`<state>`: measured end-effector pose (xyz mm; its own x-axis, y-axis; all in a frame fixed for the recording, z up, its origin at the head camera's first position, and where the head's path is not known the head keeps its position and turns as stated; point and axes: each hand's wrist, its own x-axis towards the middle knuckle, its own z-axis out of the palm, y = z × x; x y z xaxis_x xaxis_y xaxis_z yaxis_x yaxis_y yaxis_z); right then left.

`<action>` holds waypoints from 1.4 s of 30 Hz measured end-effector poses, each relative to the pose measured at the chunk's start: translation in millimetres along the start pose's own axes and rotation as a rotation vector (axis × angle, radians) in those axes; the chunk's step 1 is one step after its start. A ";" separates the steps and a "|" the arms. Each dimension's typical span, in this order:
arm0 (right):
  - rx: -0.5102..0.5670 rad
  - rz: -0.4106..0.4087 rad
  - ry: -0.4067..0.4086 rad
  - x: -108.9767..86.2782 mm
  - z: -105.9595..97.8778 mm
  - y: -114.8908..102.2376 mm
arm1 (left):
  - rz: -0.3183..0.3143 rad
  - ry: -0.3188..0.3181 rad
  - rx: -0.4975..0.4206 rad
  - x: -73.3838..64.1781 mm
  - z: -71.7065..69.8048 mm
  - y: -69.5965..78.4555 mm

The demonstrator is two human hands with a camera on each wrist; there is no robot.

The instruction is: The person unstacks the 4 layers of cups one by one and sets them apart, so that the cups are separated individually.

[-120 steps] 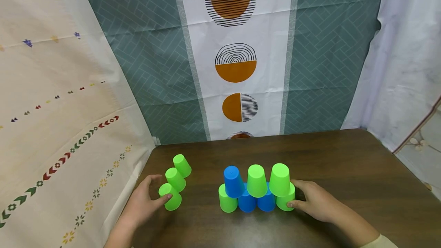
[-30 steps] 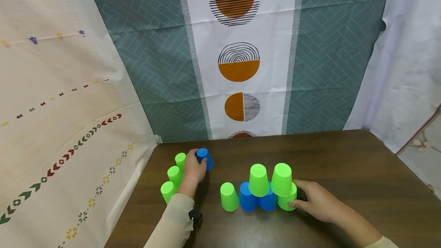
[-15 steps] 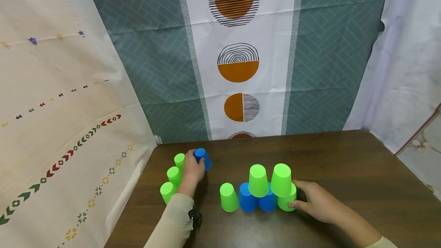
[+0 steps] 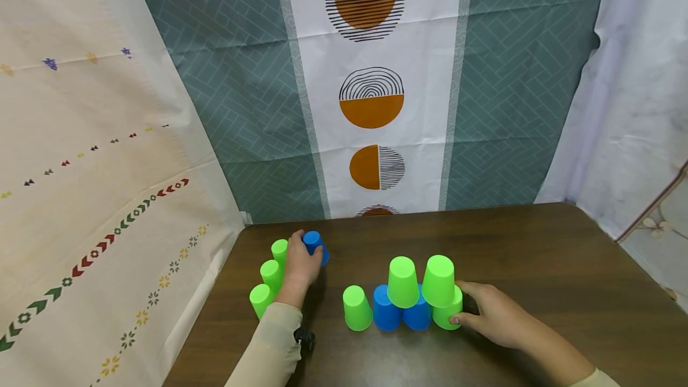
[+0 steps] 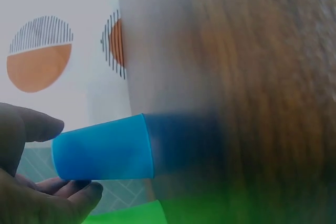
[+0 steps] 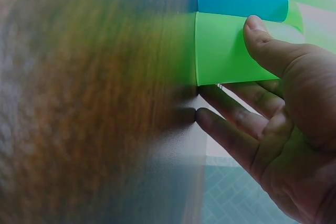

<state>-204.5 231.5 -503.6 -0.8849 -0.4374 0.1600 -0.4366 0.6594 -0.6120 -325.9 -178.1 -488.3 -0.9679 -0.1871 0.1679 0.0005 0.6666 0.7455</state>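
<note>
At the back left of the table, my left hand [image 4: 302, 261] reaches past three upside-down green cups [image 4: 271, 275] standing in a slanting row. It holds a blue cup [image 4: 317, 247], also upside down, with the rim at the tabletop. In the left wrist view, thumb and fingers [image 5: 86, 200] lie on opposite sides of this cup near its base. My right hand [image 4: 491, 313] rests at the bottom-right green cup [image 6: 236, 51] of a stack. Its thumb lies against the cup while its other fingers stretch out along the far side, fingertips at the table.
Two blue cups [image 4: 387, 309] stand in the stack's bottom row, and two green cups [image 4: 403, 282] sit on top. A lone green cup [image 4: 357, 308] stands at its left. Beyond the brown table [image 4: 516, 243] hangs a patterned cloth [image 4: 419, 178].
The blue cup at the stack's upper left has moved to the back left with my left hand. Lately it shifted slightly left, and the left thumb slid a little rightward. My right hand stays put.
</note>
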 end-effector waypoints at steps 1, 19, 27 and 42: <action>-0.003 -0.001 0.001 -0.1 0.1 0.2 | 0.007 0.007 -0.001 -0.2 -0.4 0.9; 0.000 0.022 -0.007 0.1 -0.4 0.3 | 0.155 0.094 -0.104 -21.5 -22.9 26.8; -0.004 0.018 -0.001 0.1 -0.1 0.4 | 0.215 0.016 -0.191 -40.3 -28.7 48.7; -0.009 -0.011 0.003 -0.6 -1.5 -0.3 | 0.463 -0.307 -0.261 -94.2 -20.0 98.8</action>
<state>-204.1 232.4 -502.3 -0.8807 -0.4424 0.1692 -0.4475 0.6604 -0.6030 -229.7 -109.0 -417.5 -0.8805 0.3223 0.3475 0.4624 0.4228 0.7794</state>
